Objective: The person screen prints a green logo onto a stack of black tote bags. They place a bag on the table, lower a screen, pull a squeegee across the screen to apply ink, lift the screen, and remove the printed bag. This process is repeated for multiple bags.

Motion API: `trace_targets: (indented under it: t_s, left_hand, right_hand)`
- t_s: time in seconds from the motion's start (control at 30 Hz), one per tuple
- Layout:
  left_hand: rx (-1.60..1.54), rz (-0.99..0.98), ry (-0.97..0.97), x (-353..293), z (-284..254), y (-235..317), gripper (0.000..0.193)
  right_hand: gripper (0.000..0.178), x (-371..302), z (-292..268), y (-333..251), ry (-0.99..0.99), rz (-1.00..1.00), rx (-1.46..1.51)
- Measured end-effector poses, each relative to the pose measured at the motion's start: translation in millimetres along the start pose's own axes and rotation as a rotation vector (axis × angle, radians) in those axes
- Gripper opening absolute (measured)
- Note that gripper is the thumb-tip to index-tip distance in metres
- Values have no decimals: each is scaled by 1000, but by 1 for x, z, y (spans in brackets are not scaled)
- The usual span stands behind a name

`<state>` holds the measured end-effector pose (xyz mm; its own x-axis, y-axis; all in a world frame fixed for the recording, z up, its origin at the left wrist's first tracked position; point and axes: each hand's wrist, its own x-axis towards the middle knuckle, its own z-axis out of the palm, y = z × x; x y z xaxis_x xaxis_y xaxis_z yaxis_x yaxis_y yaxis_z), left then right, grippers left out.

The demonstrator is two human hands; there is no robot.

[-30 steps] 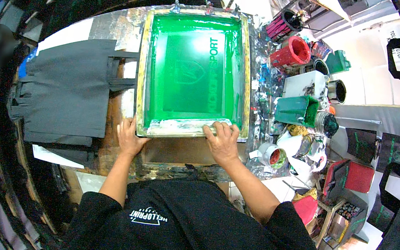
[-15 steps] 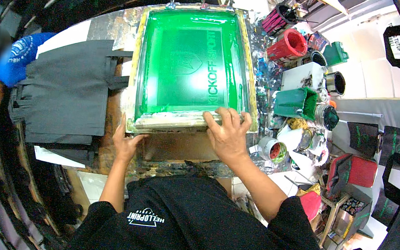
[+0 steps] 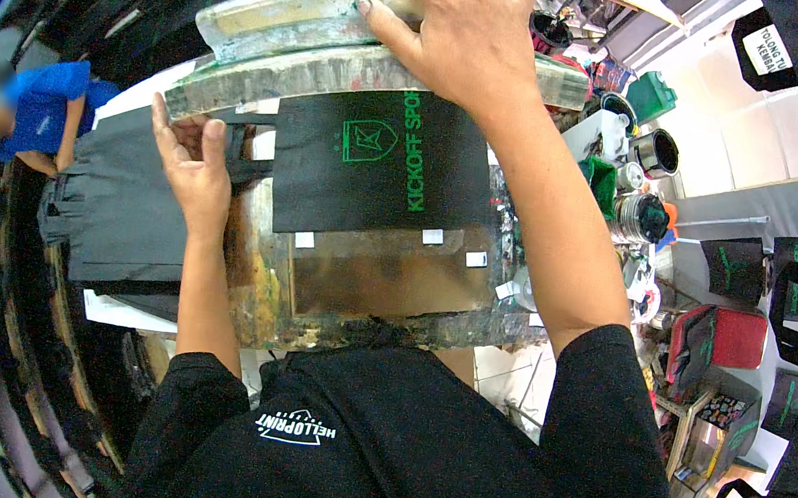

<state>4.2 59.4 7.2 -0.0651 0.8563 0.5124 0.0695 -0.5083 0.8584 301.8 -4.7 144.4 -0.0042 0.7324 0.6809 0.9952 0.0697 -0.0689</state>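
Note:
A screen-printing frame (image 3: 290,84) is tilted up, its near wooden side raised above the table. Along that side lies a squeegee (image 3: 298,19) with a pale, paint-smeared handle. My right hand (image 3: 477,43) is closed over the squeegee, thumb on its near face, and overlaps the frame's edge. At the frame's left corner, my left hand (image 3: 194,157) has its thumb and forefinger spread, the forefingertip touching the corner. Beneath the raised frame, a black fabric piece (image 3: 327,179) lies flat with a green shield emblem and lettering, partly hidden by the frame and my right hand.
A stack of black bags (image 3: 139,195) lies left on the table. Small white tabs (image 3: 433,236) mark the brown board (image 3: 384,282). Ink tubs and cans (image 3: 654,152) crowd the right side. A person in blue (image 3: 44,112) is at far left; black bags (image 3: 734,268) hang right.
The frame's near side has swung up and away from me, uncovering the printed black fabric. Both hands rose with it; my right hand moved from the near rim onto the squeegee.

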Motion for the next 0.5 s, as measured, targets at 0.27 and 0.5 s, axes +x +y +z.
trace_targets:
  t_s: [0.27,0.5]
  left_hand:
    - [943,-350,-383,-150,-51,-156,97]
    - [943,-634,-525,-140,-36,-148,76]
  right_hand:
    - [55,26,3,11,-30,-14,-43]
    - [59,34,-4,10,-135,59,-50]
